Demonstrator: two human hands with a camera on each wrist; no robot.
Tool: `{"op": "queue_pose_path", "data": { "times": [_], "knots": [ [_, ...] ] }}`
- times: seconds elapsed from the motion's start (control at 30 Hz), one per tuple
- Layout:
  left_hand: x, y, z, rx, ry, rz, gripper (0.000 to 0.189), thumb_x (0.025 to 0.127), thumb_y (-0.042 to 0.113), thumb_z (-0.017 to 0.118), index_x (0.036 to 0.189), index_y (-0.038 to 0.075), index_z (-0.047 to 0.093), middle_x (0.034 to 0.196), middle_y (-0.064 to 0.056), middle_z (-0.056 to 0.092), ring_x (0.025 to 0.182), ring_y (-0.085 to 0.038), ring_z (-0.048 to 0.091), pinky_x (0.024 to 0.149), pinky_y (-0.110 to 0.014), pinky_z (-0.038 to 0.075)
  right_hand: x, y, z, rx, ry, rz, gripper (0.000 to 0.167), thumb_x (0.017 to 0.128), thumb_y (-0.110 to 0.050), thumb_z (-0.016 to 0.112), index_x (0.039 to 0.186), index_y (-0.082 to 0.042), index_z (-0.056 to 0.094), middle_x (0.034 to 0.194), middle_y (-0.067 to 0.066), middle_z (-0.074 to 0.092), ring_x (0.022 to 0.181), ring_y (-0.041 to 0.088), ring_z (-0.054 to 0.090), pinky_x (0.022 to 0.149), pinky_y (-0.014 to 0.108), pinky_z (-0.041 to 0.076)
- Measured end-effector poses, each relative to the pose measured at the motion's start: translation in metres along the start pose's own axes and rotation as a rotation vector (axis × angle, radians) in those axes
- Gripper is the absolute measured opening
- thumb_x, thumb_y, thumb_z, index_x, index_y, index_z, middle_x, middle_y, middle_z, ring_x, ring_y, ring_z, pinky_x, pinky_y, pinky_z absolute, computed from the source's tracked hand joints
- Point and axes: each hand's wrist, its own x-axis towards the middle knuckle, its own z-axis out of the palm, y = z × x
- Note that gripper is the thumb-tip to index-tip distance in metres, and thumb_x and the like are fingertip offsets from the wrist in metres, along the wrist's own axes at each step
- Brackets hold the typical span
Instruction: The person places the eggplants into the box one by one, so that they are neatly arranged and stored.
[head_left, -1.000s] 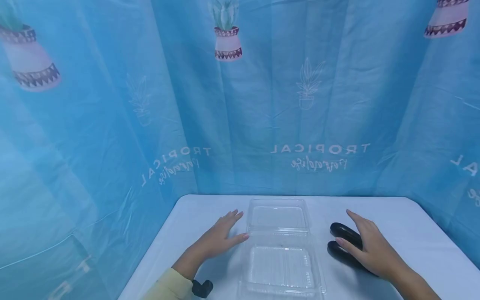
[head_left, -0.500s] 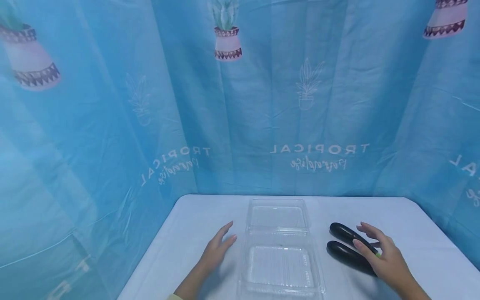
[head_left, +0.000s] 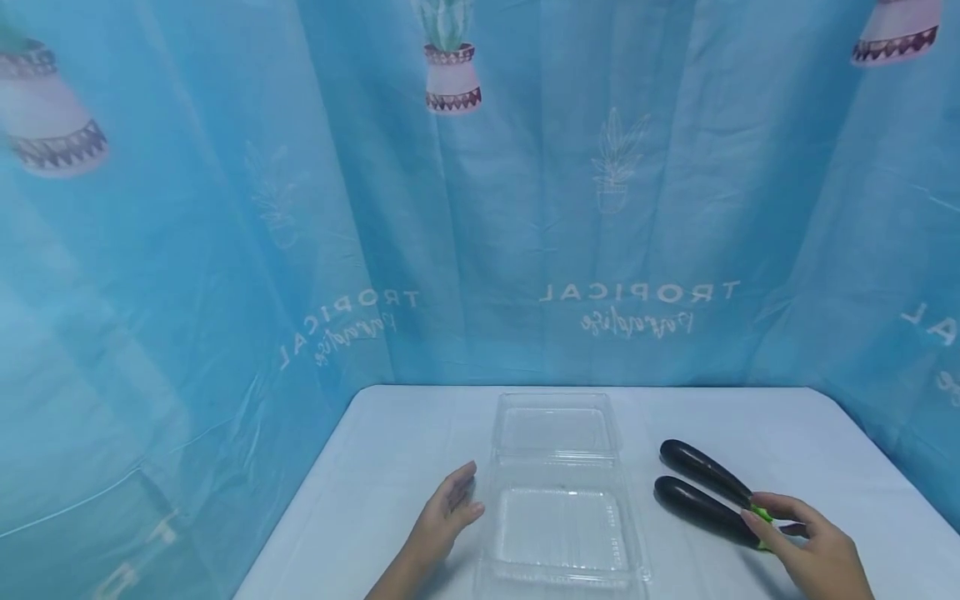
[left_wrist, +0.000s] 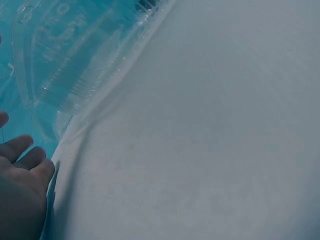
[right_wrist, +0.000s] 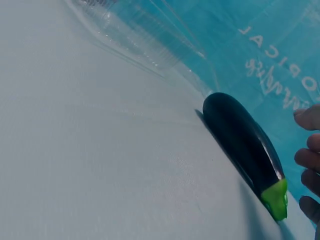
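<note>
Two dark eggplants, a farther one (head_left: 705, 468) and a nearer one (head_left: 705, 510), lie side by side on the white table, their green stem ends pointing toward me. Over those stem ends hovers my right hand (head_left: 817, 546), thumb and fingers apart and bent. In the right wrist view a gap shows between its fingers (right_wrist: 309, 159) and the eggplant (right_wrist: 242, 142) in sight. A clear plastic clamshell container (head_left: 558, 529) lies unfolded in the middle, its far half (head_left: 555, 429) flat behind. Beside its left edge my left hand (head_left: 442, 517) is held with loosely bent fingers, gripping nothing.
The white table (head_left: 420, 425) has rounded far corners. Blue printed curtains (head_left: 487, 250) hang behind it and along both sides. The container stands between the left hand and the eggplants.
My right hand has drawn back toward me, from over the eggplants to their stem ends. My left hand has pulled back and lower beside the container. The eggplants stay put.
</note>
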Motion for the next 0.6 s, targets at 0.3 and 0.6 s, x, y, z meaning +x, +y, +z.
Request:
{"op": "queue_pose_path", "data": {
  "times": [0.3, 0.6],
  "knots": [
    [-0.01, -0.002, -0.003, -0.077, -0.103, 0.029, 0.084, 0.091, 0.015, 0.084, 0.16, 0.004, 0.037, 0.167, -0.017, 0.032, 0.154, -0.037, 0.027, 0.119, -0.032, 0.031, 0.002, 0.014, -0.004, 0.007, -0.05, 0.084, 0.097, 0.083, -0.073, 0.076, 0.136, 0.006, 0.062, 0.126, 0.025, 0.068, 0.108, 0.042, 0.062, 0.085, 0.052, 0.058],
    [-0.012, -0.004, -0.006, -0.095, -0.195, 0.084, 0.074, 0.093, 0.008, 0.081, 0.156, -0.002, 0.042, 0.167, -0.016, 0.034, 0.155, -0.038, 0.023, 0.12, -0.032, 0.03, 0.002, 0.023, -0.001, -0.039, -0.066, 0.006, 0.091, 0.083, -0.067, 0.08, 0.135, 0.006, 0.063, 0.131, 0.03, 0.064, 0.116, 0.05, 0.059, 0.092, 0.055, 0.056]
  ]
}}
